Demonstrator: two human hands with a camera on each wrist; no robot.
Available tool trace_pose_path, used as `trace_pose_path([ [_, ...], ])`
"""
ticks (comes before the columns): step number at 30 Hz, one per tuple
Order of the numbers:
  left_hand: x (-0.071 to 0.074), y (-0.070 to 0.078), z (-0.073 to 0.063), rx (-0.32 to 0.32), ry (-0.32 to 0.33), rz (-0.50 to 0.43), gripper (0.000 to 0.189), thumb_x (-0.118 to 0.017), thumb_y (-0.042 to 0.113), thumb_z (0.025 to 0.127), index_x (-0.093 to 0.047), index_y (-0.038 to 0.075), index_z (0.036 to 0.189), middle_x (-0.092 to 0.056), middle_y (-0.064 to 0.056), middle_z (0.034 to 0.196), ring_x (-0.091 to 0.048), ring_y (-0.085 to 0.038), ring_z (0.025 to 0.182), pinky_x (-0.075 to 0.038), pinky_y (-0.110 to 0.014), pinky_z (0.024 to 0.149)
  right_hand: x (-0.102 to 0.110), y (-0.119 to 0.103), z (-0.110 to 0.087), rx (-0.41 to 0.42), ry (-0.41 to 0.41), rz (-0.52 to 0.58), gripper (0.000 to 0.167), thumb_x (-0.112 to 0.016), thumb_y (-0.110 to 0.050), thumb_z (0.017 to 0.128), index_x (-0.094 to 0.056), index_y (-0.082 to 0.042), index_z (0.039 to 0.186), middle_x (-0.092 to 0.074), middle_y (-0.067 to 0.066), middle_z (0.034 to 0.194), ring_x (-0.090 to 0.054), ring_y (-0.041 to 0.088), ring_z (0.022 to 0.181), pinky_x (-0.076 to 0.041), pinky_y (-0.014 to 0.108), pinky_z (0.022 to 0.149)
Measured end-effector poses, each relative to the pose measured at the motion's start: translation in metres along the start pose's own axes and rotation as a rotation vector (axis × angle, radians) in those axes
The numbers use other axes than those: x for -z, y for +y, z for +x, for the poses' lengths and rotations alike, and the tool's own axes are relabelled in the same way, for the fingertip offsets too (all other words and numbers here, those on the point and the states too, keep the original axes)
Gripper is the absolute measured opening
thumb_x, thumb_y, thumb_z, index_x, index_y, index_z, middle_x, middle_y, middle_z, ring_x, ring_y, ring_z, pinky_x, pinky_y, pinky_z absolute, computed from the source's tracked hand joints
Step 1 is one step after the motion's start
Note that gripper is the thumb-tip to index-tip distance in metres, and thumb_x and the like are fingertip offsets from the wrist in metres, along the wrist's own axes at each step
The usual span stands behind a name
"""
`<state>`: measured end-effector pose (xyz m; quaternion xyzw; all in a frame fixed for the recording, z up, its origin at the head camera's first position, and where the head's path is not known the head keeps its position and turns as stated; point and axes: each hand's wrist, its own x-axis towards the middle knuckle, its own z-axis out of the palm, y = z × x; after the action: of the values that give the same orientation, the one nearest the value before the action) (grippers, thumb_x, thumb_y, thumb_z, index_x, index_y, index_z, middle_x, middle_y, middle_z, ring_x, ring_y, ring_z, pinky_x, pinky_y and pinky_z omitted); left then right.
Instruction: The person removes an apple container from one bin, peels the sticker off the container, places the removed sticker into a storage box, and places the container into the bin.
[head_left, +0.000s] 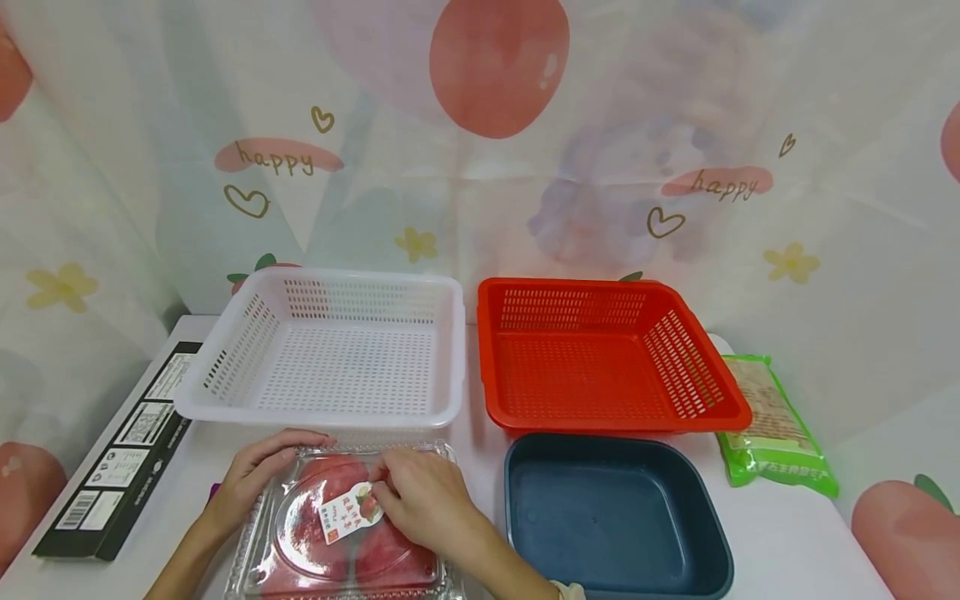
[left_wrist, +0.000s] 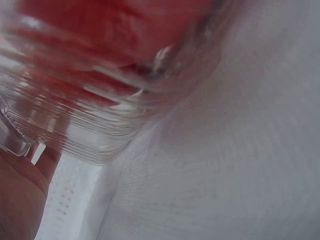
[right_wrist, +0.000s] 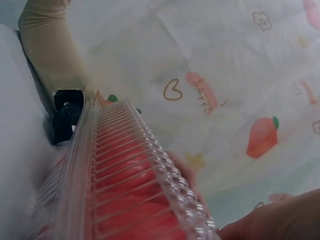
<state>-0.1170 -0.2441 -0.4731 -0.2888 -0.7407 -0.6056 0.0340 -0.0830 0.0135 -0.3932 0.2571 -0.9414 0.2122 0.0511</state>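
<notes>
A clear plastic clamshell box (head_left: 311, 575) with red contents lies at the front of the table. Its lid carries a white sticker label (head_left: 345, 515) with printed characters and a picture of red fruit. My left hand (head_left: 255, 475) holds the box at its back left corner; in the left wrist view the ribbed box wall hides part of that hand (left_wrist: 22, 195). Over the lid, my right hand (head_left: 431, 500) has curled fingers, with thumb and forefinger pinching the label's right end. The right wrist view shows the box's ridged side (right_wrist: 130, 175) close up, red contents behind it.
Behind the box stand a white basket (head_left: 322, 417) and a red basket (head_left: 615, 423). A dark blue tub (head_left: 600, 533) is to the right, beside a green-edged packet (head_left: 780, 425). A long black-and-white carton (head_left: 120, 458) lies along the left edge.
</notes>
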Motion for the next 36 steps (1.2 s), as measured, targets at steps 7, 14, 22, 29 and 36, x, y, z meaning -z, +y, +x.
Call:
trace_pose_path([
  [7,0.000,0.000,-0.001,-0.006,0.003,0.008,0.038,-0.032,-0.007,0.096,-0.062,-0.004,0.119,-0.068,0.005,0.122,-0.057,-0.002,0.120,-0.040,-0.012,0.101,0.000,-0.005,0.003,0.034,-0.003,-0.102,0.008,-0.066,-0.018,0.086,-0.062,-0.021,0.080,-0.058,-0.010,0.071,-0.057,0.009,0.063,-0.038,0.020,0.052],
  [14,-0.001,0.000,-0.002,0.008,0.013,0.023,0.038,-0.033,-0.007,0.096,-0.062,-0.003,0.119,-0.067,0.007,0.123,-0.057,-0.001,0.119,-0.040,-0.011,0.100,-0.006,-0.011,-0.002,0.084,0.071,-0.236,0.011,-0.067,-0.020,0.086,-0.057,-0.018,0.084,-0.055,-0.005,0.076,-0.054,0.016,0.063,-0.037,0.025,0.053],
  [22,0.000,0.000,-0.001,0.017,0.014,0.016,0.037,-0.032,-0.006,0.097,-0.062,-0.004,0.119,-0.067,0.007,0.123,-0.058,-0.002,0.119,-0.040,-0.012,0.101,-0.007,-0.009,-0.002,0.110,0.062,-0.227,0.010,-0.066,-0.016,0.087,-0.056,-0.017,0.087,-0.053,-0.004,0.078,-0.054,0.016,0.064,-0.038,0.024,0.050],
  [29,0.000,0.000,-0.001,0.027,0.016,0.009,0.037,-0.032,-0.006,0.097,-0.062,-0.004,0.119,-0.067,0.008,0.122,-0.057,-0.002,0.120,-0.041,-0.012,0.100,-0.003,-0.007,0.001,0.132,-0.020,-0.178,0.012,-0.067,-0.015,0.085,-0.057,-0.018,0.089,-0.056,-0.007,0.079,-0.058,0.011,0.070,-0.047,0.023,0.060],
  [36,0.001,0.001,-0.001,0.034,0.011,-0.005,0.037,-0.032,-0.005,0.097,-0.062,-0.004,0.119,-0.067,0.006,0.123,-0.057,-0.003,0.120,-0.042,-0.012,0.099,0.006,0.004,0.007,0.063,-0.161,0.182,0.009,-0.064,-0.016,0.091,-0.060,-0.014,0.098,-0.059,-0.010,0.076,-0.046,-0.001,0.066,-0.039,0.011,0.062],
])
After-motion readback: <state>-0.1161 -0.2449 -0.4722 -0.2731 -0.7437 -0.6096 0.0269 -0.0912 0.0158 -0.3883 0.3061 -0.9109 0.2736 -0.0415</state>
